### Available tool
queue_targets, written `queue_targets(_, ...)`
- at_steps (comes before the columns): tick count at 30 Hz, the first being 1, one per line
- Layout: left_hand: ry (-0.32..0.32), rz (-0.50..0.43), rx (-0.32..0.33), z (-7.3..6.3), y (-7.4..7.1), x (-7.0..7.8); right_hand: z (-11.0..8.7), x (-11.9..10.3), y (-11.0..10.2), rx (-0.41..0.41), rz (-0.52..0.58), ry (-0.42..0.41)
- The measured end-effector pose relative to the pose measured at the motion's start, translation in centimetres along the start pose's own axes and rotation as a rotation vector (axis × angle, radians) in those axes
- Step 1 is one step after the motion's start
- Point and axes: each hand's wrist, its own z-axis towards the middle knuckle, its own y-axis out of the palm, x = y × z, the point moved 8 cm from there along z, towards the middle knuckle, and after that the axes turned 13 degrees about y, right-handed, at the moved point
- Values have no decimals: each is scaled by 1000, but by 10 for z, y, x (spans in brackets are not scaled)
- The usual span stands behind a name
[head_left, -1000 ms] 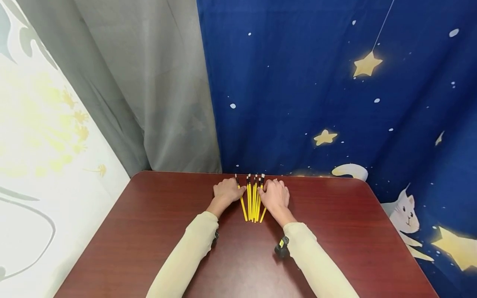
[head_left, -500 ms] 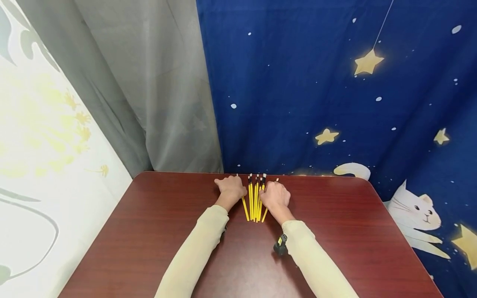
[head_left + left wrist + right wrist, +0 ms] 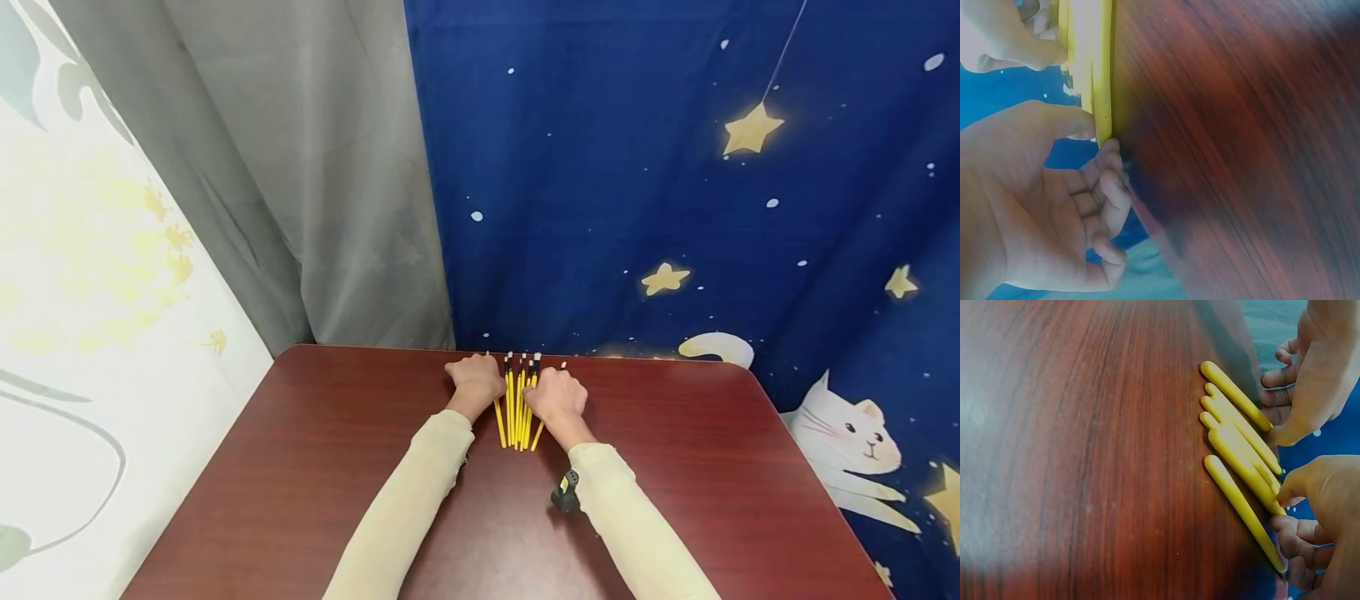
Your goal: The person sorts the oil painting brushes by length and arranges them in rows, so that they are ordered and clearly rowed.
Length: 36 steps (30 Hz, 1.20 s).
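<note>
From the head view we've got a bunch of thin yellow paintbrushes with dark tips lying side by side on the dark red wooden table, close to the middle of its far edge, tips pointing at that edge. Our left hand sits against the left side of the bunch and our right hand against the right side, both with fingers curled, squeezing the brushes between them. Cream sleeves run back toward the near edge, and there's a small black wrist device under the right forearm.

Left wrist view: our left hand has its thumb and curled fingertips touching the outermost yellow handle, not wrapped around it; the right hand shows beyond.

Right wrist view: the rounded handle ends fan out over the table. Our right hand presses thumb and curled fingers on the nearest brush, and the left hand touches the farthest one.
</note>
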Motion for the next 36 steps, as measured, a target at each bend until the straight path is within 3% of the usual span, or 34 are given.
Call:
queue_targets(22, -3, 21, 50, -7, -5, 9, 1, 4, -5, -22, 23, 40)
queue_targets(30, 6, 35, 42, -7, -4, 10, -1, 5, -5, -8, 42, 34)
queue_targets(36, 16, -19, 21, -9, -7, 7, -1, 6, -7, 4, 50, 28)
